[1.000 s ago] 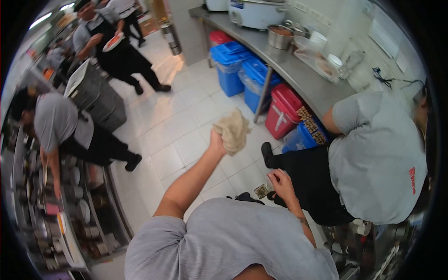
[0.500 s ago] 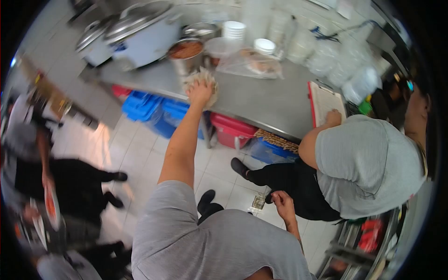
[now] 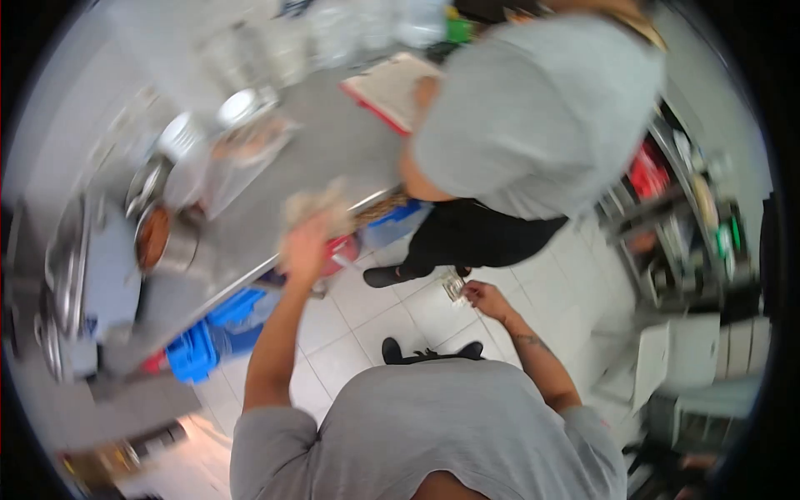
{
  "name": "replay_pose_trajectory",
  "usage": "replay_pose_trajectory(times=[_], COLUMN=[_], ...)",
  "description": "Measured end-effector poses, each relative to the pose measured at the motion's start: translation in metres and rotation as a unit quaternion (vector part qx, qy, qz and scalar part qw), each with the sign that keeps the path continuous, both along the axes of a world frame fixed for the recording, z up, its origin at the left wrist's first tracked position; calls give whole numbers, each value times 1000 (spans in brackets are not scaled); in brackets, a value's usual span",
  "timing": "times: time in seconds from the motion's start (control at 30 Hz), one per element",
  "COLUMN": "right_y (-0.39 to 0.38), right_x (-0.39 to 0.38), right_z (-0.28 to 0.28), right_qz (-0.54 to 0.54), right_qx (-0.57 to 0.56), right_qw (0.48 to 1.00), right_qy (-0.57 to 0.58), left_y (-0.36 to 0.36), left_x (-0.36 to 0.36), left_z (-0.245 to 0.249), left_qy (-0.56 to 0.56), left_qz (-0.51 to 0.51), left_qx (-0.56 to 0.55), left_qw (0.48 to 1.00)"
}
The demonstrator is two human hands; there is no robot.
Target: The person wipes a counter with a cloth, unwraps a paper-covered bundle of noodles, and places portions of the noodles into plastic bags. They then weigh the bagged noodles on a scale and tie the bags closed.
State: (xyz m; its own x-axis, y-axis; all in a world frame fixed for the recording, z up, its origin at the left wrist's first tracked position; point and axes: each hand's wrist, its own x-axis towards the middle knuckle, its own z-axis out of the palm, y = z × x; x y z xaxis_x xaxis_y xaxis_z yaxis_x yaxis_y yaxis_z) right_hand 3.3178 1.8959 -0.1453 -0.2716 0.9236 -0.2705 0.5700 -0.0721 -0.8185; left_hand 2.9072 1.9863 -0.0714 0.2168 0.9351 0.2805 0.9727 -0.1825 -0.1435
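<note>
My left hand (image 3: 306,246) is closed on a crumpled beige rag (image 3: 321,210) at the front edge of the steel table (image 3: 321,125); both are smeared by motion. Low over the floor, my right hand (image 3: 487,298) hangs with its fingers curled together, and no object shows in it. A metal pot of red-brown sauce (image 3: 152,237) stands on the table, left of the rag. Behind the rag lies a clear plastic bag (image 3: 250,154) with food in it, close to stacked white cups (image 3: 181,136).
A co-worker in a grey shirt (image 3: 533,117) leans at the table by a red-edged clipboard (image 3: 392,83). Large lidded pots (image 3: 104,267) occupy the table's left end. Blue bins (image 3: 196,346) sit beneath. Shelves (image 3: 675,208) and a white chair (image 3: 679,358) are at right.
My view has swung to the right. My left hand, with the rag, has moved rightward along the table's front edge, away from the sauce pot. My right hand stays low with curled fingers.
</note>
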Motion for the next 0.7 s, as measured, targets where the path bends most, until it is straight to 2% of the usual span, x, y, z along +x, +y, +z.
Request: replay_pose_trajectory(times=[0.03,0.07,0.1,0.13,0.17,0.2,0.23,0.27,0.33,0.37,0.4,0.43,0.47,0.5,0.53,0.57,0.6,0.63,0.67,0.7], right_y=[-13,-31,-57,-90,-123,-164,-194,-226,-258,-267,-274,-279,-279,-272,-263,-250,-231,-209,-184,-155], right_x=[39,84,120,163,196,244,258,277,297,308,318,325,333,344,357,372,384,394,398,397], right_z=[-19,-54,-67,-99,-105,-149,-133,-141,-133,-130,-127,-123,-121,-120,-122,-123,-121,-113,-96,-71], right_qz=[-62,-128,-262,-369,-444,-460,-535,-587,-669,-659,-649,-639,-641,-644,-647,-623,-599,-582,-564,-551], right_qx=[-15,-36,-110,-149,-176,-208,-235,-230,-251,-255,-261,-267,-244,-218,-190,-198,-208,-190,-176,-195], right_qw=[998,991,959,917,877,858,807,776,700,707,715,721,727,733,738,756,773,788,801,800], right_qy=[30,-29,13,-7,-52,-99,-82,-26,1,-5,-11,-17,0,16,33,22,13,55,97,138], left_y=[-31,-47,-67,-92,-108,-125,-132,-135,-135,-129,-123,-108,-91,-76,-65,-60,-51,-45,-28,-22], left_x=[-27,-68,-94,-118,-144,-141,-131,-120,-93,-60,-21,-20,52,99,192,287,352,418,469,516], left_z=[6,-19,-21,-12,-20,-14,-7,-3,-40,-57,-73,-149,-165,-225,-213,-132,-135,-101,-118,-131], left_qy=[103,120,86,73,58,119,59,-2,-70,-55,-38,116,-22,-6,-48,-137,-180,-213,-240,-227], left_qz=[58,61,124,96,123,256,333,407,407,305,198,-121,30,-112,-90,-159,-212,-262,-340,-329], left_qx=[12,134,111,106,107,86,40,-9,-99,-207,-312,-306,-476,-473,-566,-569,-560,-521,-552,-527], left_qw=[993,982,982,987,985,955,940,914,905,928,928,937,879,874,818,795,780,784,723,750])
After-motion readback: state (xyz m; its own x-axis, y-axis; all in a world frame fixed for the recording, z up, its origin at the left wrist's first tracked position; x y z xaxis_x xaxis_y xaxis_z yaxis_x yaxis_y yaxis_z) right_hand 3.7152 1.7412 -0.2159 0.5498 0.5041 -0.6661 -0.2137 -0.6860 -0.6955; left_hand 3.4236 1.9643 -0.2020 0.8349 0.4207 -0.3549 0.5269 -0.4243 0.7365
